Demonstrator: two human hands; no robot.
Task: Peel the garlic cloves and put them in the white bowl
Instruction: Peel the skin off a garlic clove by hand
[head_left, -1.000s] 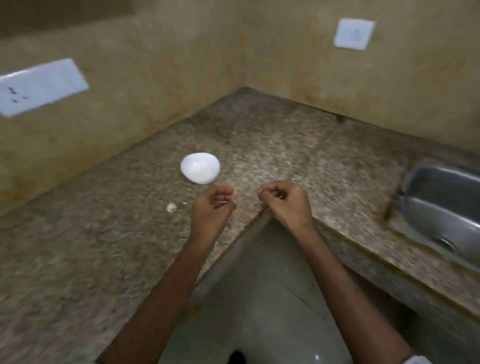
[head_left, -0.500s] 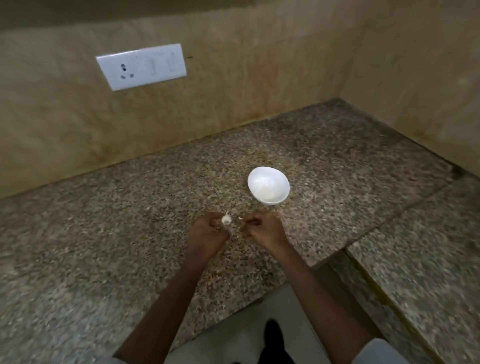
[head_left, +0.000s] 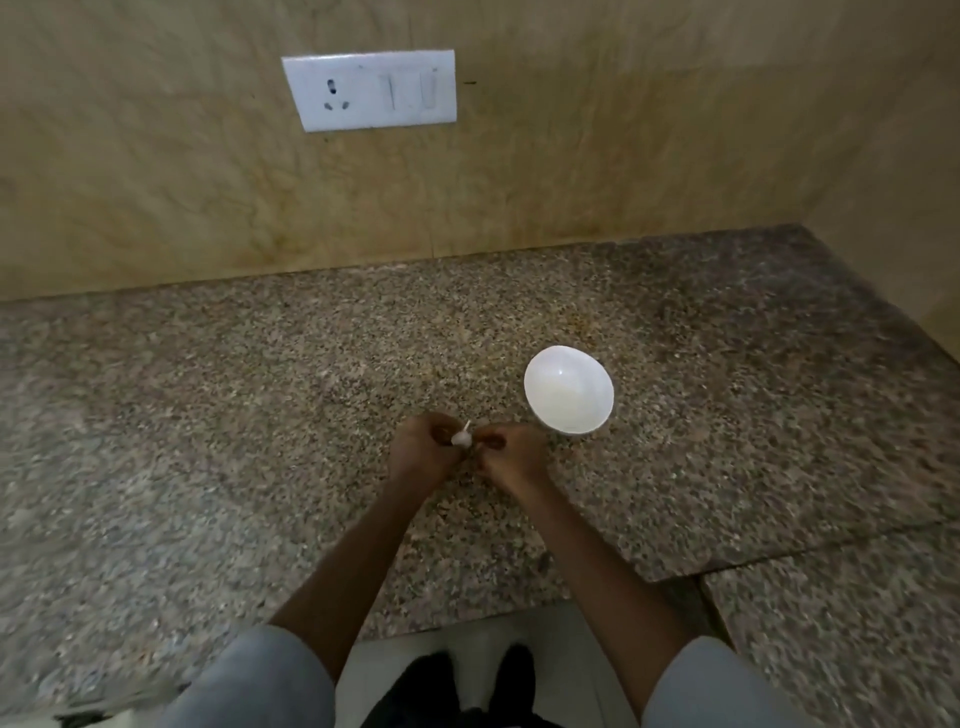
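I see L hand (head_left: 423, 452) grip + R hand (head_left: 514, 453) grip both pinching garlic clove (head_left: 461, 439), white bowl (head_left: 569, 397) just beside.

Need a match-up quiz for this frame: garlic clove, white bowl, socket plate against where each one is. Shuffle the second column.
Things:
1. garlic clove
2. white bowl
3. socket plate

Places:
A. on the wall above the countertop
B. held by the left hand
C. standing on the countertop, beside the right hand

Pairs: 1-B, 2-C, 3-A
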